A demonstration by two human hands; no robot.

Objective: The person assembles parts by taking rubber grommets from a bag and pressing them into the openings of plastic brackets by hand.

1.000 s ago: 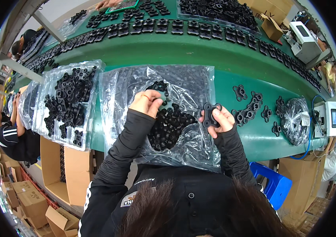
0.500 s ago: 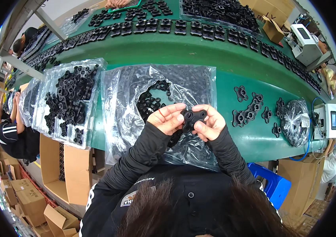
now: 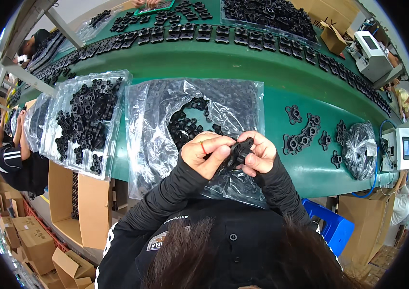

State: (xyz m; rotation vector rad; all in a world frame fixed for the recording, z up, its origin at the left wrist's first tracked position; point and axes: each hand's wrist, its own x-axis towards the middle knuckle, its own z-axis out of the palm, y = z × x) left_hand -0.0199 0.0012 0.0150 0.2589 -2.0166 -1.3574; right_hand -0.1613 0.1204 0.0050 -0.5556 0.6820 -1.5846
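Between my two hands is a small black lobed plastic part (image 3: 239, 153), tilted and partly covered by fingers. My left hand (image 3: 206, 153) pinches its left side, a thin red band round one finger. On the other side my right hand (image 3: 262, 153) grips it between thumb and fingers. Beneath them lies a large clear plastic bag (image 3: 154, 144) with a torn opening, where several small black ring-shaped pieces (image 3: 185, 127) show. To the right, several loose black lobed parts (image 3: 303, 137) rest on the green table (image 3: 281, 178).
A clear tray (image 3: 50, 130) heaped with black parts stands left. Rows of black parts (image 3: 185, 32) line the raised far strip. At right are a bundled plastic bag (image 3: 360, 149) and a white device (image 3: 399, 148). Cardboard boxes (image 3: 93, 212) and a blue stool (image 3: 327, 226) stand below; a co-worker (image 3: 14, 156) is at far left.
The black part has turned from facing up to a steeper tilt. My left hand has rolled over, its back now more visible, and the right fingers have shifted round the part.
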